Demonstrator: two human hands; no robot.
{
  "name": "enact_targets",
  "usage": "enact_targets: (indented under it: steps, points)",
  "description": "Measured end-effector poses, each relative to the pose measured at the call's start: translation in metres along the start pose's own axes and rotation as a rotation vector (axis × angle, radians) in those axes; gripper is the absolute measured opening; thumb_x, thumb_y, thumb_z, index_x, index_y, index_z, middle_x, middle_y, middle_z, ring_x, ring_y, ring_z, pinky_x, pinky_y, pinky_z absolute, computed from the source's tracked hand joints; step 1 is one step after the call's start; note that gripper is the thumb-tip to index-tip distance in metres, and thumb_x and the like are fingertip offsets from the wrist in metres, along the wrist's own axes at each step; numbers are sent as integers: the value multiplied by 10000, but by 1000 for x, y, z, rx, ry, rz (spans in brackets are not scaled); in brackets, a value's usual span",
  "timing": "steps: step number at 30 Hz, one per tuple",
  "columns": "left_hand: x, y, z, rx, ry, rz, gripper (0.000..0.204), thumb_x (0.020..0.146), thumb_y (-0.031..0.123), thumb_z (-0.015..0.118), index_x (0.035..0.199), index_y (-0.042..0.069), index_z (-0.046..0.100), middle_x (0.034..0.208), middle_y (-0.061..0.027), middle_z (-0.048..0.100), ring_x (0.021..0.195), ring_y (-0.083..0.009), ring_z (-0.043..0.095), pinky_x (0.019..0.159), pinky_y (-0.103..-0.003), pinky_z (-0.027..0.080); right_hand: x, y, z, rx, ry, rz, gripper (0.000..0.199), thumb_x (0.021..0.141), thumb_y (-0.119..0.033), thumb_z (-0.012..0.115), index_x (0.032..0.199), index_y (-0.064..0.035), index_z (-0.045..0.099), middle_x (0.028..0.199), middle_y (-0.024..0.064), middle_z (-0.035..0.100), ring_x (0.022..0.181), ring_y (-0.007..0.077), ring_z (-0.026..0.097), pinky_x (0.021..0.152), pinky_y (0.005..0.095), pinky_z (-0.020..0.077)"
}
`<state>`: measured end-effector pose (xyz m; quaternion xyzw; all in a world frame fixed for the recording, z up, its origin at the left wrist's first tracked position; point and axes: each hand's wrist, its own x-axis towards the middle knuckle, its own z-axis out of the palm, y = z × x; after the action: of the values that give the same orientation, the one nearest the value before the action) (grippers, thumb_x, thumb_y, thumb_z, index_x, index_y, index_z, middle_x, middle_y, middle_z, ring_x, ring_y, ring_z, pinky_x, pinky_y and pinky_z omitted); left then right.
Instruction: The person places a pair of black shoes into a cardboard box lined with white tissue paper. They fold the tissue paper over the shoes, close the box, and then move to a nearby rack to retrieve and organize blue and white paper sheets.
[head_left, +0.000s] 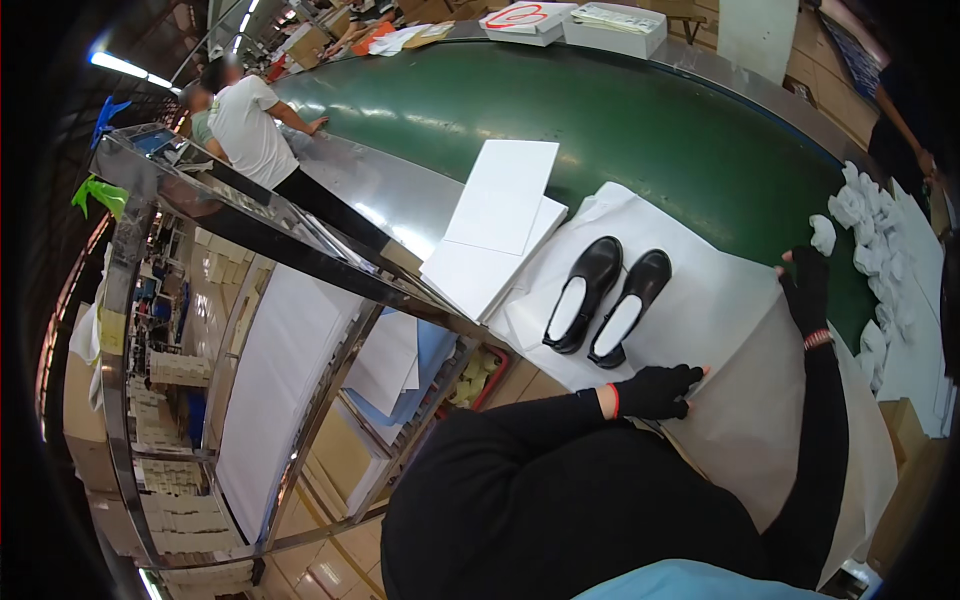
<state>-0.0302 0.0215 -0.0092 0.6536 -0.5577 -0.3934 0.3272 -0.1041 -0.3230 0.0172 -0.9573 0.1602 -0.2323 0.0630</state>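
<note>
A pair of black slip-on shoes (584,295) with white insides lies on white wrapping paper (700,250), toes pointing away from me. My right hand (808,290), in a black fingerless glove, pinches the far edge of a thin paper sheet (750,400). The sheet slopes down toward my body and hangs over the near side of the table. Just below the shoes, my left hand (652,392), gloved the same way, is closed on this sheet's left edge. Neither hand touches the shoes.
White cards (500,200) are stacked left of the shoes. Behind runs a green conveyor belt (420,100) with white boxes (615,30) beyond it. Crumpled paper balls (868,230) lie to the right. A metal rack (290,240) stands at left; a person in white (250,125) works farther off.
</note>
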Motion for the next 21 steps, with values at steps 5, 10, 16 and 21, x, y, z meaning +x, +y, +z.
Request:
enact_targets:
  steps: [5,10,16,21]
  points:
    - [-9,7,-3,-68,64,-39,694,883,395,577,1448,100,302,1138,-185,567,903,-323,611,789,-393,478,-81,-33,-59,-13,-416,35,1231,546,-496,828,1498,-94,159,1527,185,207,1424,412,100,1104,609,57]
    - [14,3,11,7,100,50,639,887,413,559,1389,58,385,1057,-208,601,887,-352,616,774,-400,483,-151,-11,1,-161,-640,226,1413,453,-580,842,1501,-78,37,1549,218,56,1430,419,19,1098,617,51]
    - [25,18,7,101,173,145,557,844,308,667,1313,65,491,987,-169,650,808,-307,659,704,-372,507,-125,-21,39,-233,-645,263,1178,545,-594,778,1450,-41,265,1525,236,157,1419,426,85,1069,675,112]
    - [17,32,1,96,145,144,643,840,227,675,1402,102,390,1157,-103,566,633,-209,612,658,-331,491,-146,-39,-4,-231,-730,263,1229,534,-638,765,1457,-32,225,1508,267,165,1402,453,121,1042,690,136]
